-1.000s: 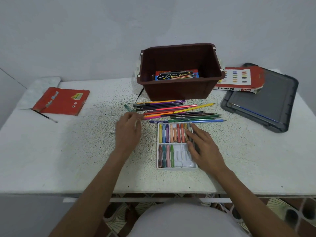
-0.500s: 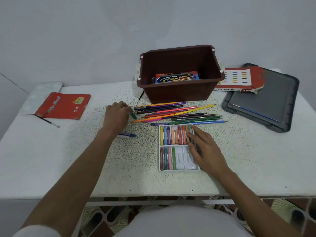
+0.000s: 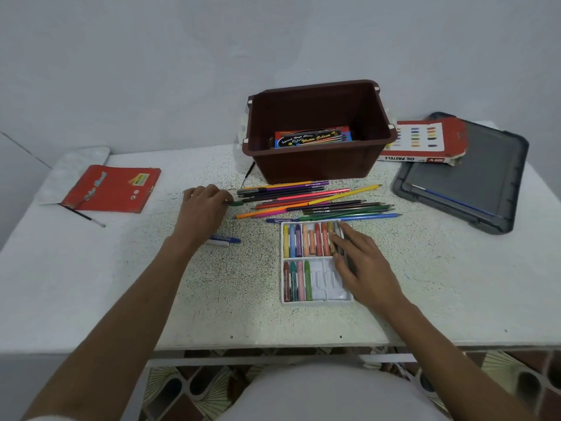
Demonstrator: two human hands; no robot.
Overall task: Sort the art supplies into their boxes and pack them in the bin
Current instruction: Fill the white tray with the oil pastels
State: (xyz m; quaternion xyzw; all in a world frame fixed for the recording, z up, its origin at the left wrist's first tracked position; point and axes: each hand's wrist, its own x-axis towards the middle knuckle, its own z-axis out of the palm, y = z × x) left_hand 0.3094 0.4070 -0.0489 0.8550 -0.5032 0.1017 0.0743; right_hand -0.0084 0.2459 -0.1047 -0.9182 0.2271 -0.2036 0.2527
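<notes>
A white pastel tray (image 3: 326,285) lies in front of me, its top row full of oil pastels and several more at the lower left. My right hand (image 3: 362,264) rests on the tray's right side with straight fingers over the pastels. My left hand (image 3: 202,209) is further left, its fingertips pinching the end of a green pastel (image 3: 236,203) on the table. A blue and a white pastel (image 3: 225,240) lie loose by my left wrist. Several coloured pencils (image 3: 315,202) are spread between the tray and the brown bin (image 3: 315,167), which holds a watercolour box (image 3: 312,138).
An oil pastels box (image 3: 425,141) lies partly on a grey lid (image 3: 473,177) at the right, with a blue brush (image 3: 452,199) on the lid. At the left are a red pencil box (image 3: 112,188), a thin paintbrush (image 3: 83,215) and a white palette (image 3: 73,165).
My left hand moved away from the tray, left and farther back, to the green pastel. The blue and white pastels came into view beside it. My right hand stayed on the tray.
</notes>
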